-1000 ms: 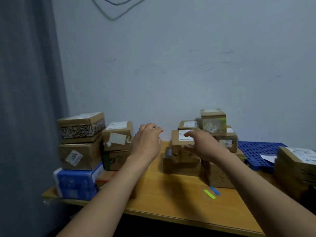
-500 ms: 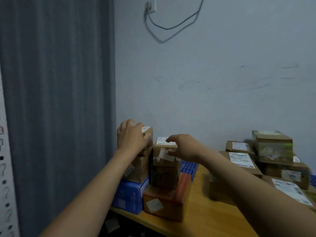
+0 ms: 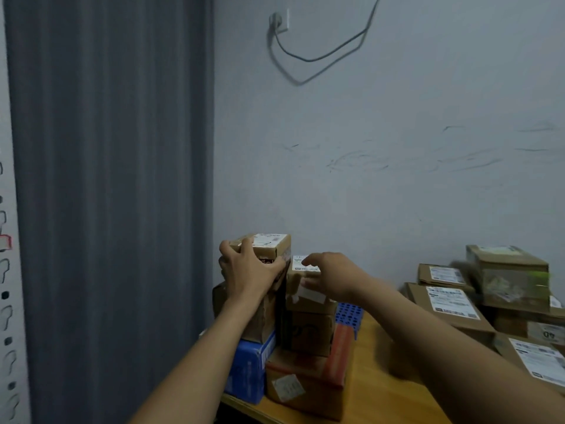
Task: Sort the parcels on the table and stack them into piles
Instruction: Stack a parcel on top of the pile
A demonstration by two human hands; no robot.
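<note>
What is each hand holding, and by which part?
The left hand grips the topmost box by its near upper edge. The right hand is over the neighbouring box; whether it holds it cannot be told.

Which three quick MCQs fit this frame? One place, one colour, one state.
1. Where is the blue box?
A) at the bottom of the pile next to the curtain
B) on top of a pile
C) on the floor

2. What colour is the wide tape on the front box?
A) green
B) black
C) orange-red

3. The grip of the left hand is on:
A) the table edge
B) the top box of the curtain-side pile
C) nothing

Answers:
1 A: brown boxes are stacked on it, beside the curtain.
2 C: an orange-red band runs over its top and down its side.
3 B: thumb and fingers curl round that box's near face.
</note>
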